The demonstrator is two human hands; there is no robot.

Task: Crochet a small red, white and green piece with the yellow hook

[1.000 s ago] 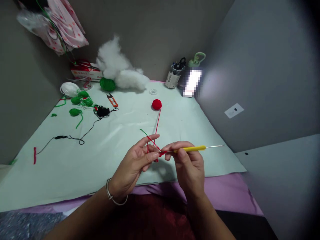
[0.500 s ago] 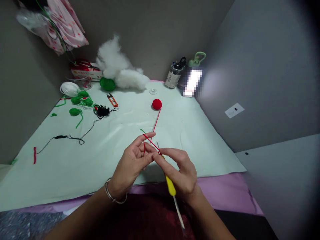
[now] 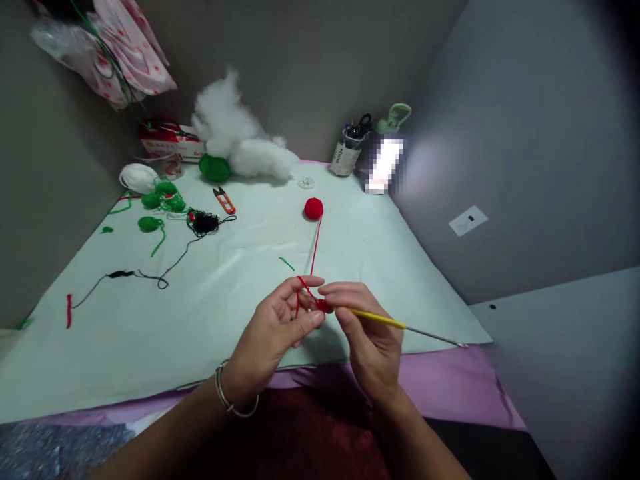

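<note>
My left hand (image 3: 280, 320) pinches a small piece of red crochet work (image 3: 321, 305) between thumb and fingers, with red yarn looped over its raised index finger. From there the strand (image 3: 316, 248) runs up to a red ball of yarn (image 3: 314, 209) on the table. My right hand (image 3: 373, 333) is closed on a crochet hook (image 3: 377, 317) with a yellow grip; its metal rear end points right, almost level. The hook's working tip is hidden at the red piece, between the two hands. A short green yarn scrap (image 3: 287, 263) lies just beyond my left hand.
Orange thread snips (image 3: 225, 200), tangled black yarn (image 3: 205, 223), green crocheted pieces (image 3: 149, 224) and a white yarn ball (image 3: 139, 178) lie at the left. White stuffing (image 3: 240, 143), a pen holder (image 3: 346, 155) and a lit, blurred-out screen (image 3: 385, 165) stand along the back.
The crochet hook has swung from pointing down toward me to nearly level, pointing right. My right hand turned with it, and my left hand shifted slightly right and down.
</note>
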